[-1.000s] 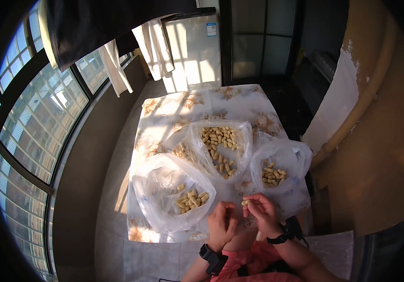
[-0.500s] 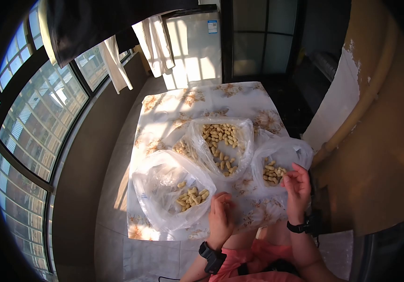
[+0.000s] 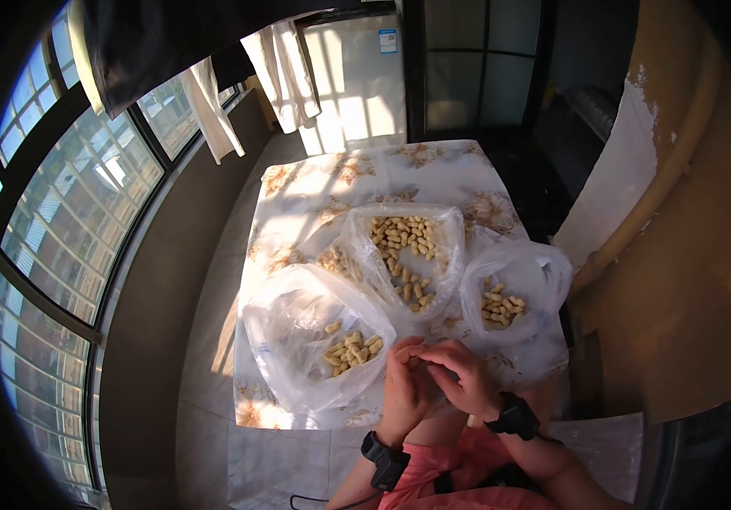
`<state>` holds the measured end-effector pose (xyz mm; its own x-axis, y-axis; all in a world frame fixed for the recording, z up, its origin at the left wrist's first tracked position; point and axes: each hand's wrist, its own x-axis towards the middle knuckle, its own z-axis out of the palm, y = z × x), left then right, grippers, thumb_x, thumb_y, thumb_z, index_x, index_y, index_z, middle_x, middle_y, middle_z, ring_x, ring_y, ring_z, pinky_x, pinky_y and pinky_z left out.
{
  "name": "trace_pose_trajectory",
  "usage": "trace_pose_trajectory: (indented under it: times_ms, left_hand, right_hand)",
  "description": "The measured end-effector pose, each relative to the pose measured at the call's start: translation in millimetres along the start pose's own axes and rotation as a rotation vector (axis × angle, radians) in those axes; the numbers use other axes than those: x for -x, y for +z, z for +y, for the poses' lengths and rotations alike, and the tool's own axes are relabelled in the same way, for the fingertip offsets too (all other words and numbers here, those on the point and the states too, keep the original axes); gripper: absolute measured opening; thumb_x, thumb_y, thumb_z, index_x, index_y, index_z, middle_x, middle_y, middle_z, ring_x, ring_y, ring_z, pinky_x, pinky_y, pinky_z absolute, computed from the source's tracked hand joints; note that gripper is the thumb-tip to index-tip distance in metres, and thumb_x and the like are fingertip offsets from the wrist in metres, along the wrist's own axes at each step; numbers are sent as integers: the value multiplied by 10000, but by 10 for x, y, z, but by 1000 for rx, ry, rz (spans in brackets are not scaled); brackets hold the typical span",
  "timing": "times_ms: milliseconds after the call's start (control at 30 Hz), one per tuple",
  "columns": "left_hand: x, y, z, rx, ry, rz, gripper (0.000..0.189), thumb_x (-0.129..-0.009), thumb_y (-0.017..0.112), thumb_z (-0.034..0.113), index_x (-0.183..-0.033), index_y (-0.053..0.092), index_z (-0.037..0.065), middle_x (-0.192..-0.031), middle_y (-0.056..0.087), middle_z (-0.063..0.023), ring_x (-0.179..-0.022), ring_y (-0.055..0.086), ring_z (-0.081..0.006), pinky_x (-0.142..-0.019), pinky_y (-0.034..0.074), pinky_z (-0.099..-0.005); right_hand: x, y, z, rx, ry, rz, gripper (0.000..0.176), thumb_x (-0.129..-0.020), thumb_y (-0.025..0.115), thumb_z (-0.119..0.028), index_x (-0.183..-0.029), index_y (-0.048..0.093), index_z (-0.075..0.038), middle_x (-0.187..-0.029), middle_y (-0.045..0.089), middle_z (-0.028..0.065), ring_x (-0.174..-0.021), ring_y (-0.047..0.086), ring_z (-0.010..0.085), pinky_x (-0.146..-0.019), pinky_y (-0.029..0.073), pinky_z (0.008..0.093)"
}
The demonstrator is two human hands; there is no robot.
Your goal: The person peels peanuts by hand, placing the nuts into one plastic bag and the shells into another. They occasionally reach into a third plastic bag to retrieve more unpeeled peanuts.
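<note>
Peanuts [image 3: 353, 351] in plastic bags [image 3: 293, 293], hands [image 3: 405, 391] together, grip impossible to tell; background blue-and-white label [image 3: 388, 41] illegible.

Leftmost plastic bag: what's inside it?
The leftmost plastic bag holds a small pile of unshelled peanuts, plus one loose peanut just beyond the pile. Whatever lies under the top peanuts is covered; folds in the plastic may hide more.

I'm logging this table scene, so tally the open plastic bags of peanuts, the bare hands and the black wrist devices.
Open plastic bags: 3
Bare hands: 2
Black wrist devices: 2
Total: 7
</note>
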<state>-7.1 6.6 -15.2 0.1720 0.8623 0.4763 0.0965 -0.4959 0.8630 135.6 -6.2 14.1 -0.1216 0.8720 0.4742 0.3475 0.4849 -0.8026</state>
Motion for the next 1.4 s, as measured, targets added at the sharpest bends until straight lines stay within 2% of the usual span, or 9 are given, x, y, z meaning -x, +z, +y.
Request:
trace_pose_trajectory:
  times_ms: [233, 467, 600, 667, 733, 833, 1067, 1133, 1400]
  left_hand:
    - [18, 10, -69, 100, 17, -75, 612, -723, 340, -229, -1270, 299, 42, -1380, 388, -246, -1241, 540, -372, -1033, 476, -445]
    - [-10, 3, -35, 86, 105, -82, 589, -745, 350, -228, -1260, 294, 52, -1379, 393, -249, -1246, 541, -366, -969, 504, -424]
    - [14, 32, 29, 64, 43, -15, 443, -864, 406, -168, -1248, 336, 42, -1304, 463, -211, -1115, 591, -289, -859, 512, -360]
    - [49, 28, 36, 60, -7, 19, 386, -901, 426, -140, -1239, 368, 36, -1239, 517, -189, -1032, 615, -250, -817, 509, -336]
    - [84, 2, 28, -93, -111, -2, 304, -928, 449, -95, -1207, 446, 26, -1021, 600, -131, -846, 604, -194, -739, 492, -308]
    - [59, 24, 98, -107, -121, 32, 251, -951, 475, -43, -1193, 485, 25, -854, 604, -89, -748, 581, -172, -684, 476, -305]
    - [26, 12, 208, -103, -209, 4, 188, -976, 545, 50, -1159, 507, 28, -851, 620, -94, -709, 579, -179, -657, 470, -307]
    - [34, 28, 154, -129, -155, 37, 181, -966, 589, 77, -1127, 521, 30, -847, 654, -141, -709, 662, -276, -646, 510, -360]
    - [31, 15, 150, -129, -183, 44, 157, -962, 609, 95, -1079, 527, 29, -854, 662, -144, -708, 670, -276, -627, 512, -352]
  right_hand:
    - [25, 30, 50, 56, -12, -54, 293, -838, 621, 64, -1105, 632, -55, -1086, 615, 117, -1003, 639, 296, -824, 527, 372]
    - [44, 38, 33, -22, 94, 23, 159, -889, 620, 21, -1041, 597, -18, -1029, 628, 135, -977, 638, 304, -809, 515, 356]
    - [94, 18, 89, -142, 207, 56, 112, -947, 600, -24, -1057, 601, -9, -1001, 654, 111, -901, 661, 227, -781, 519, 312]
    - [137, 7, 133, -334, 312, 70, 137, -982, 582, -64, -1102, 605, -2, -983, 663, 81, -817, 653, 135, -739, 523, 264]
    - [149, -11, 159, -365, 314, 72, 150, -990, 576, -75, -1116, 607, 0, -976, 660, 68, -800, 643, 111, -725, 523, 250]
    - [140, -33, 135, -371, 321, 67, 160, -998, 569, -86, -1124, 615, 2, -952, 659, 54, -781, 634, 90, -708, 524, 240]
    - [117, -62, 94, -269, 317, 15, 134, -985, 565, -54, -1094, 619, 3, -946, 659, 41, -813, 624, 84, -720, 513, 248]
    - [123, -68, 106, -269, 314, 5, 139, -976, 578, -47, -1099, 618, 4, -962, 661, 44, -824, 626, 85, -727, 515, 249]
    - [131, -75, 114, -281, 258, -10, 179, -948, 627, -36, -1121, 613, 11, -1034, 658, 55, -928, 616, 95, -814, 507, 258]
